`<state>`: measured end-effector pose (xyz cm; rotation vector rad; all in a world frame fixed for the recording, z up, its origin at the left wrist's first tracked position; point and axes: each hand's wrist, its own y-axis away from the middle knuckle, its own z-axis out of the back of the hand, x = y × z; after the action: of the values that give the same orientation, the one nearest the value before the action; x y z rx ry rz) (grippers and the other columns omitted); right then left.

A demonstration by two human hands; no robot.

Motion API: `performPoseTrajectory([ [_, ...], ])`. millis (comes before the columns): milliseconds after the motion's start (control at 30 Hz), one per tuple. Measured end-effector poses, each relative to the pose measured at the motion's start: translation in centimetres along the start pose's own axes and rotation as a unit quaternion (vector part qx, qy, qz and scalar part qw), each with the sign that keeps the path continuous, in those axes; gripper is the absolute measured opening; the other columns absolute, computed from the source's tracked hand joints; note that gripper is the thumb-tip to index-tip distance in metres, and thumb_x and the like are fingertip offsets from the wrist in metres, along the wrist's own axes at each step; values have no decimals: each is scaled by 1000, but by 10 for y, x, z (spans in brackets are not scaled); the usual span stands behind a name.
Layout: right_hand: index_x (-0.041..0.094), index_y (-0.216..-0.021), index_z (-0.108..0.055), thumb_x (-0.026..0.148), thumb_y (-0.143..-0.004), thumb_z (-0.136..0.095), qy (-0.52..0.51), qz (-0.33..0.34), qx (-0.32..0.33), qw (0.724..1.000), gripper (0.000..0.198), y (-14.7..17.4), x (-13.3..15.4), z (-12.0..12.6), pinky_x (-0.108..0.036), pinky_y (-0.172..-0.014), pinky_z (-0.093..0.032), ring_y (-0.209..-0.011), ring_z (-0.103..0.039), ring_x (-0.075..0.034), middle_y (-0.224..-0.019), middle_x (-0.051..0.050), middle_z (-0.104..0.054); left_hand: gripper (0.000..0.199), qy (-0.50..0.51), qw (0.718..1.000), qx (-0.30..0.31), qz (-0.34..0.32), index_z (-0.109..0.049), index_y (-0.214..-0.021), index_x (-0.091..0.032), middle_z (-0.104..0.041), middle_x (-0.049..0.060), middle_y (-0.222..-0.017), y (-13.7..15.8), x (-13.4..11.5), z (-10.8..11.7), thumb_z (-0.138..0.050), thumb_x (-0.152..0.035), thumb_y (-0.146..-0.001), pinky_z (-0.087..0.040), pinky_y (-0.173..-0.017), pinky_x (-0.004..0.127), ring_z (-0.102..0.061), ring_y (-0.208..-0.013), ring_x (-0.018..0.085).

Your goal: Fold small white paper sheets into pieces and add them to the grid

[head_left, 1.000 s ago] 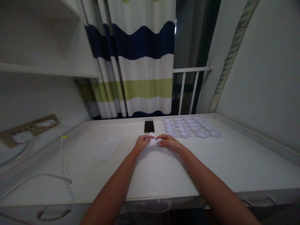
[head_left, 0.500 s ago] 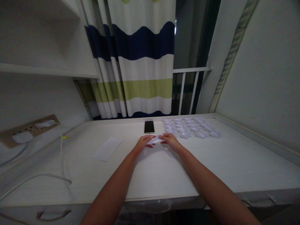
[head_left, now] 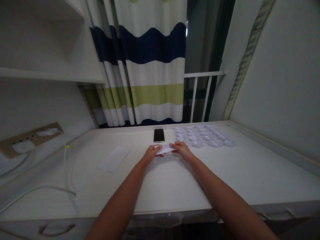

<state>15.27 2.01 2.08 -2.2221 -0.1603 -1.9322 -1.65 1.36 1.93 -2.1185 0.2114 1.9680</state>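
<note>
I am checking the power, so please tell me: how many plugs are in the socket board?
2: a near plug and a far plug, both on the socket board at left.

Matt paper (head_left: 165, 148), soft cloth curtain (head_left: 155, 73)

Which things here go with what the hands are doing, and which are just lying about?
Seem to belong:
- paper in left hand and right hand
- flat sheet
- folded white pieces in rows

Probably just lying about:
- phone
- cable
</note>
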Motion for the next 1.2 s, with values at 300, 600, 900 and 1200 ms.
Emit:
performPoseTrajectory([
  [300, 12, -56, -60, 46, -49, -68, 23, 18, -7, 1000, 35, 0, 3, -3, -23, -53, -42, -49, -49, -8, -52, 2, -55, 40, -27, 998, -53, -36, -65, -73, -7, -63, 5, -64, -3, 3, 1, -64, -45, -58, -46, -58, 27, -55, -59, 14],
  [600, 13, -70, -62, 40, -50, -69, 4, 58, 2, 998, 34, 1, 2, -5, -22, -52, -39, -51, -50, -9, -56, 2, -58, 37, -40, 997, -49, -49, -65, -72, -7, -62, 3, -59, -3, 4, 2, -64, -42, -59, -39, -53, 23, -52, -53, 12],
  [900, 13, -59, -62, 38, -53, -68, 62, 73, -15, 995, 26, 3, 3, -4, -20, -45, -30, -44, -43, -7, -49, 3, -55, 27, -52, 992, -85, -77, -67, -70, -10, -60, 0, -59, 2, -6, -2, -66, -34, -58, -37, -54, 21, -50, -53, 10],
  [1200, 13, -58, -60, 37, -49, -70, 18, 73, -32, 997, 27, 3, 4, -7, -21, -46, -32, -44, -44, -8, -49, 4, -55, 29, -65, 987, -100, -110, -66, -80, -13, -64, 3, -75, 0, -4, -3, -64, -34, -60, -40, -58, 22, -54, -63, 13],
])
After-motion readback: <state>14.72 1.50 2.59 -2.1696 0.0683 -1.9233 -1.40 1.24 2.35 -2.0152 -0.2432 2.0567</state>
